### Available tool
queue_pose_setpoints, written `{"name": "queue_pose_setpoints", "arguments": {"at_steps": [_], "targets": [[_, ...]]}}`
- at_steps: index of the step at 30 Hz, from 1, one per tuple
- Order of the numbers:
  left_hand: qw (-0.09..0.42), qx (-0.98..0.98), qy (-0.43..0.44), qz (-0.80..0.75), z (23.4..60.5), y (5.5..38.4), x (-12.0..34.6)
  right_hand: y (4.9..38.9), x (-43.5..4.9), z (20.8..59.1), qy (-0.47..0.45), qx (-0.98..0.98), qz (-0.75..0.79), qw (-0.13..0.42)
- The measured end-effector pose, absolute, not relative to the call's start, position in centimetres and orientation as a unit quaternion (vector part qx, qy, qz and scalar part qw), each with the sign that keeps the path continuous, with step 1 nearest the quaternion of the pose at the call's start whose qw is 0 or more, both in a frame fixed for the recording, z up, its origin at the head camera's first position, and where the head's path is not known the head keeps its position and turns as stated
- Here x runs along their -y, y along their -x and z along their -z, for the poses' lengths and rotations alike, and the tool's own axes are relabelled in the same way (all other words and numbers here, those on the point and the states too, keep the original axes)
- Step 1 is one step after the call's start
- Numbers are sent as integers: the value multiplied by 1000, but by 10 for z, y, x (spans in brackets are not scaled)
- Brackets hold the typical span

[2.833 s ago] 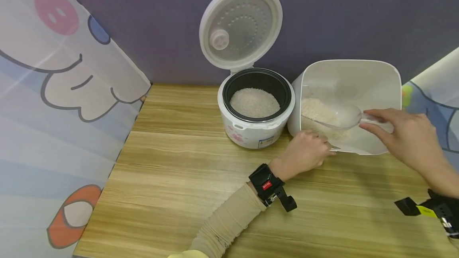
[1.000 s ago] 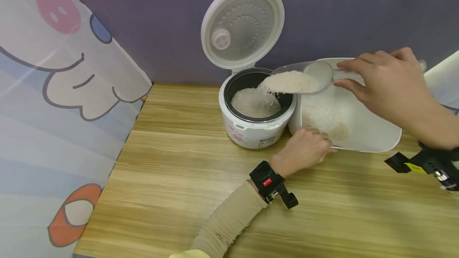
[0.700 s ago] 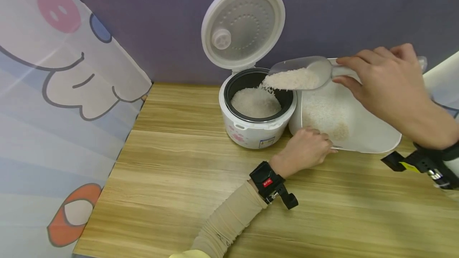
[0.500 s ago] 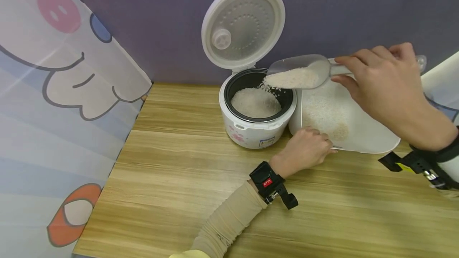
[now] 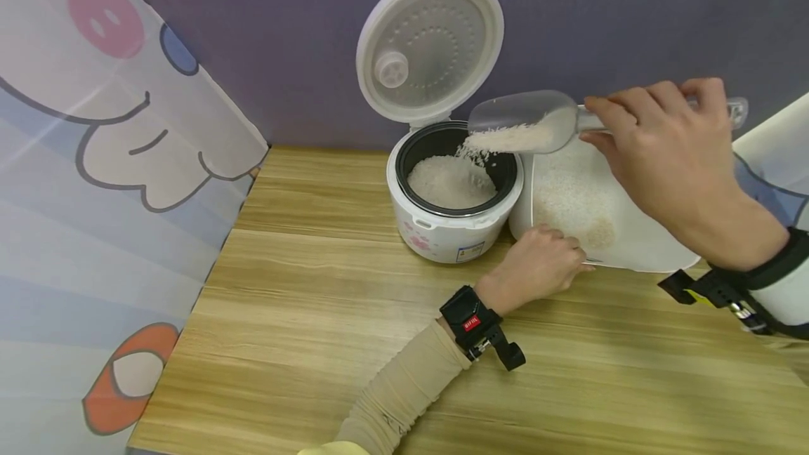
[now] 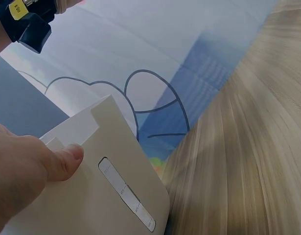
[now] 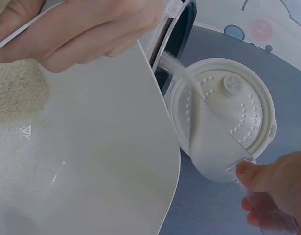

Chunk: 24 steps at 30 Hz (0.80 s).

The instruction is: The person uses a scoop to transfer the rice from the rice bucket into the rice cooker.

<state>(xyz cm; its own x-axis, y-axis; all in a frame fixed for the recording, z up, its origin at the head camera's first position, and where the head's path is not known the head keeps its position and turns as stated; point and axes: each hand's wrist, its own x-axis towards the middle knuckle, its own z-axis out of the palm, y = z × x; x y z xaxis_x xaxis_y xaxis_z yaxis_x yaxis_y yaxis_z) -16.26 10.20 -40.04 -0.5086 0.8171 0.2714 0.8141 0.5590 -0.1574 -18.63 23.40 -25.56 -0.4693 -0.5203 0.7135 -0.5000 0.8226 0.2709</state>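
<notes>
My right hand (image 5: 670, 153) grips the handle of a clear scoop (image 5: 524, 107), its mouth tilted down over a white rice cooker (image 5: 423, 234). Rice (image 5: 512, 139) slides off the scoop's lip and falls onto the mound of rice (image 5: 442, 181) in the dark inner pot. Beside the cooker stands a white rice bin (image 5: 651, 244), with its wide mouth facing up. My left hand (image 5: 537, 265) holds the bin's front rim; in the left wrist view the thumb (image 6: 67, 161) lies on its outer wall. Loose rice (image 7: 18, 93) shows inside the bin in the right wrist view.
The cooker's lid (image 5: 436, 41) stands raised at the back, near the dark wall (image 5: 600, 20). A wooden tabletop (image 5: 303, 314) carries the cooker and bin. A cartoon-printed sheet (image 5: 76, 230) covers the left side. A strip with markings (image 6: 126, 193) runs along the bin's wall.
My right hand has lifted the scoop from inside the bin, carried it left over the cooker and tipped it steeper. Rice in the scoop has shrunk. My left hand has stayed on the rim.
</notes>
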Motion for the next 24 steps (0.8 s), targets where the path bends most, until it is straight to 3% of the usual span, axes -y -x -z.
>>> {"name": "queue_pose_setpoints", "arguments": {"at_steps": [15, 24], "targets": [[182, 867, 464, -17, 402, 163, -103, 192, -225, 271, -281, 817, -10, 504], [168, 867, 469, -9, 402, 163, -103, 189, -232, 275, -264, 834, -36, 483]]}}
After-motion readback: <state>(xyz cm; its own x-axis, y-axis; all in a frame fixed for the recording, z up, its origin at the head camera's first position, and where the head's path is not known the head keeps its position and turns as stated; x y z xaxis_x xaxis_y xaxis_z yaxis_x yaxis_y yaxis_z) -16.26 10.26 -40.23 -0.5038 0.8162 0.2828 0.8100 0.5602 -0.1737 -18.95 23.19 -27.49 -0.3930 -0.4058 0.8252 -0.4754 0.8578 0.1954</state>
